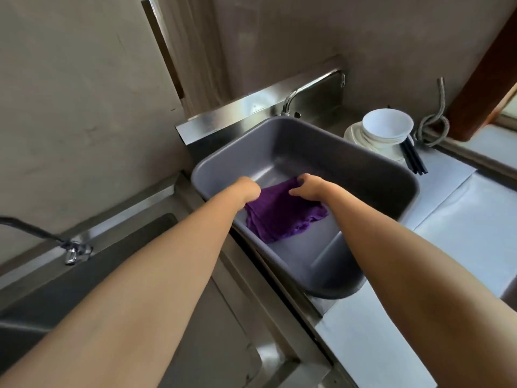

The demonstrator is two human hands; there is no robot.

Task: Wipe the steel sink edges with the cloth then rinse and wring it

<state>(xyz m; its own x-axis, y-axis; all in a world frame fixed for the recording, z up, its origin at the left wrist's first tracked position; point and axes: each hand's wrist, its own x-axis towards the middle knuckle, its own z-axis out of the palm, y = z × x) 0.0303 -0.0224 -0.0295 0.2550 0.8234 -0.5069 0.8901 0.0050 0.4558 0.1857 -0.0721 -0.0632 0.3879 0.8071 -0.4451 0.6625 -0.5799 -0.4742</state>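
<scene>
A purple cloth (279, 217) hangs crumpled inside a grey plastic basin (363, 175) that sits in the steel sink. My left hand (247, 189) is closed on the cloth's left top corner. My right hand (307, 187) pinches its right top edge. Both arms reach over the basin's near rim. The steel sink edge (223, 119) runs behind the basin, with a tap (307, 88) above it, and no water is visibly running.
White bowls and plates (383, 130) are stacked right of the basin, with dark chopsticks (414, 161) beside them. A coiled metal hose (433, 124) lies further right. A second sink (84, 264) with its own tap (70, 247) is at the left.
</scene>
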